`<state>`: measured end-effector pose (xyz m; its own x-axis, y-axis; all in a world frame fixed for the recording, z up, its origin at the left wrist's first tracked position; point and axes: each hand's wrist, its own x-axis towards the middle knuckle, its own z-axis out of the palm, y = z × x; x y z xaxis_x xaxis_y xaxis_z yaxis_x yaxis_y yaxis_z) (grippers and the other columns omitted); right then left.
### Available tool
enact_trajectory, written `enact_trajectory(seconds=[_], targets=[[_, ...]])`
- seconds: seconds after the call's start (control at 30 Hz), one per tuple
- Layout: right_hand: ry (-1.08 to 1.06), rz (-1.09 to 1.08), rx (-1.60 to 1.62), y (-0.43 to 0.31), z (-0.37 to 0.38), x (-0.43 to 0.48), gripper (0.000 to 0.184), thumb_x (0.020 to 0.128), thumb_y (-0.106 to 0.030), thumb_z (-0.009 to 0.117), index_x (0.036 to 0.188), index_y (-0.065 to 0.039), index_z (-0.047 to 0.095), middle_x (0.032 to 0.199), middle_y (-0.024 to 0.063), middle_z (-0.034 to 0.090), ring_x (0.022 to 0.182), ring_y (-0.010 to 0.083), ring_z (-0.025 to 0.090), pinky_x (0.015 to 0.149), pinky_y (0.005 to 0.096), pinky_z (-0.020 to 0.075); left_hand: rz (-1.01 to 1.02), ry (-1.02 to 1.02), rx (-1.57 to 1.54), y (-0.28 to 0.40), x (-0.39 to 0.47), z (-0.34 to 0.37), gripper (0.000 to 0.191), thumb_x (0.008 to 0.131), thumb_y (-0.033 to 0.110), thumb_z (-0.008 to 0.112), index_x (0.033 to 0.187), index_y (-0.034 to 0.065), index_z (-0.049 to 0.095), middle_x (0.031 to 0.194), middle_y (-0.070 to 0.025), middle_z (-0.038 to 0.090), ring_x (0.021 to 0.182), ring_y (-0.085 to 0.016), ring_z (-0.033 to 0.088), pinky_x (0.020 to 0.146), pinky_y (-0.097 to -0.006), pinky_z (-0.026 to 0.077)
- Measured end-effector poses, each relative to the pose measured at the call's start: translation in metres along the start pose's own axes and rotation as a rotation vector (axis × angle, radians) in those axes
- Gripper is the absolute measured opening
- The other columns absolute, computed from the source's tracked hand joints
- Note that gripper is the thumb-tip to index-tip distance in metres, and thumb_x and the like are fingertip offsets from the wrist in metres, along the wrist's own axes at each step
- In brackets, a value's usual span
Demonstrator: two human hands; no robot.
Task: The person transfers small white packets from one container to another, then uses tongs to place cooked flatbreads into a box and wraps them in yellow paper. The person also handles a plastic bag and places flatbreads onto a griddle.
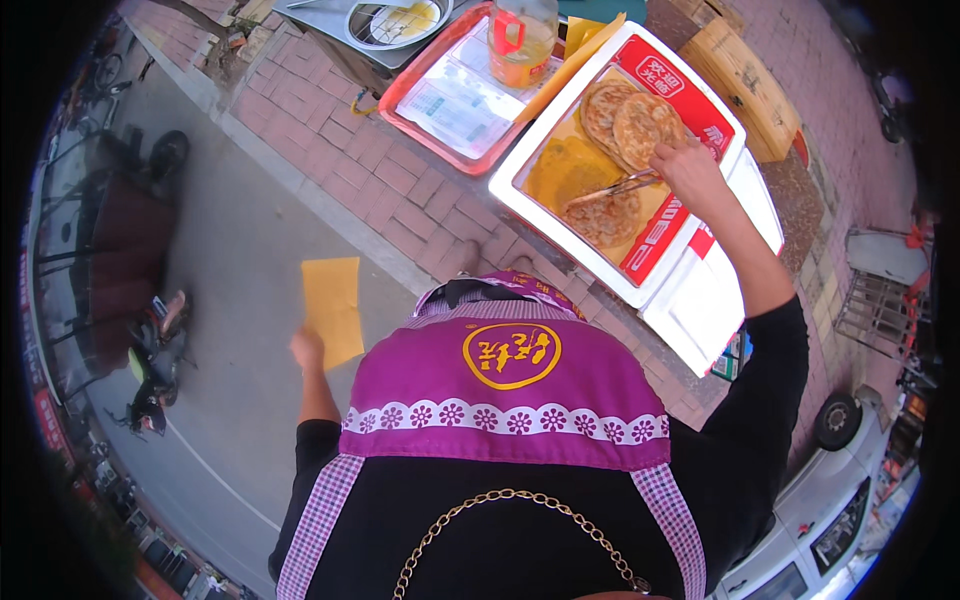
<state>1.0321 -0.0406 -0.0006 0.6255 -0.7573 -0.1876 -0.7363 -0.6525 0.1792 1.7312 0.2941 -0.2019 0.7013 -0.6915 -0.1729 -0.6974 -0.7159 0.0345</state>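
Out to the left, my left hand (307, 349) grips the lower left edge of a yellow paper bag or sheet (332, 307) above the road. My right hand (686, 169) holds metal tongs (634, 180) over a white cooler-like box (517, 184) with a red printed top. The tips of the tongs reach the upper edge of a browned flatbread (604, 220) lying on yellow paper (559, 169). Whether they pinch it, I cannot tell. Two more flatbreads (646, 129) overlap at the far end, just beyond my knuckles.
Left of the box is a red-rimmed tray (501, 150) carrying a plastic jar (523, 56). A metal bowl with a wire rack (397, 26) sits on a metal stand beyond it. A wooden crate (742, 86) stands at the right. Vehicles line the road and pavement.
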Motion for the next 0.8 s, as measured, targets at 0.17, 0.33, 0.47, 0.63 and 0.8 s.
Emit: enact_trajectory(seconds=[0.17, 0.33, 0.47, 0.63, 0.8], targets=[[0.036, 0.056, -0.108, -0.009, -0.06, -0.081, 0.023, 0.08, -0.005, 0.06, 0.102, -0.006, 0.065, 0.094, 0.005, 0.06, 0.087, 0.0204, 0.059, 0.078, 0.0339, 0.0481, 0.082, 0.015, 0.056, -0.001, 0.0, 0.006, 0.024, 0.089, 0.021, 0.056, 0.093, 0.001, 0.069, 0.09, -0.0251, 0.069, 0.088, -0.044, 0.068, 0.074, -0.0522, 0.055], [0.209, 0.061, -0.168, -0.008, -0.1, -0.114, 0.033, 0.078, -0.004, 0.061, 0.111, -0.005, 0.065, 0.095, 0.0041, 0.059, 0.085, 0.0194, 0.057, 0.078, 0.034, 0.0478, 0.073, -0.052, 0.057, 0.012, 0.011, 0.011, 0.022, 0.086, 0.017, 0.058, 0.098, 0.0013, 0.068, 0.094, -0.0249, 0.069, 0.09, -0.043, 0.067, 0.077, -0.0513, 0.054], [0.161, 0.089, -0.219, -0.003, -0.115, -0.122, 0.033, 0.078, -0.005, 0.061, 0.111, -0.005, 0.065, 0.098, 0.0045, 0.061, 0.088, 0.0195, 0.058, 0.079, 0.034, 0.0483, 0.018, -0.117, 0.018, 0.028, 0.021, 0.014, 0.029, 0.081, 0.013, 0.062, 0.108, 0.003, 0.068, 0.1, -0.0246, 0.069, 0.096, -0.042, 0.066, 0.081, -0.0496, 0.053], [0.169, 0.102, -0.158, 0.023, -0.121, -0.1, 0.032, 0.079, -0.004, 0.062, 0.11, -0.005, 0.065, 0.099, 0.005, 0.062, 0.089, 0.0204, 0.061, 0.078, 0.0346, 0.0491, 0.081, -0.097, -0.007, 0.038, 0.023, 0.018, 0.032, 0.08, 0.011, 0.063, 0.11, 0.0018, 0.067, 0.101, -0.0246, 0.069, 0.098, -0.043, 0.065, 0.083, -0.0492, 0.053], [0.097, 0.215, -0.104, 0.045, -0.105, -0.054, 0.036, 0.077, -0.008, 0.073, 0.112, -0.006, 0.065, 0.102, 0.0057, 0.065, 0.093, 0.0251, 0.065, 0.076, 0.0376, 0.0526, 0.113, -0.134, 0.027, 0.031, 0.014, 0.019, 0.035, 0.079, 0.01, 0.064, 0.112, 0.0018, 0.067, 0.103, -0.0237, 0.069, 0.099, -0.043, 0.064, 0.085, -0.0492, 0.052]])
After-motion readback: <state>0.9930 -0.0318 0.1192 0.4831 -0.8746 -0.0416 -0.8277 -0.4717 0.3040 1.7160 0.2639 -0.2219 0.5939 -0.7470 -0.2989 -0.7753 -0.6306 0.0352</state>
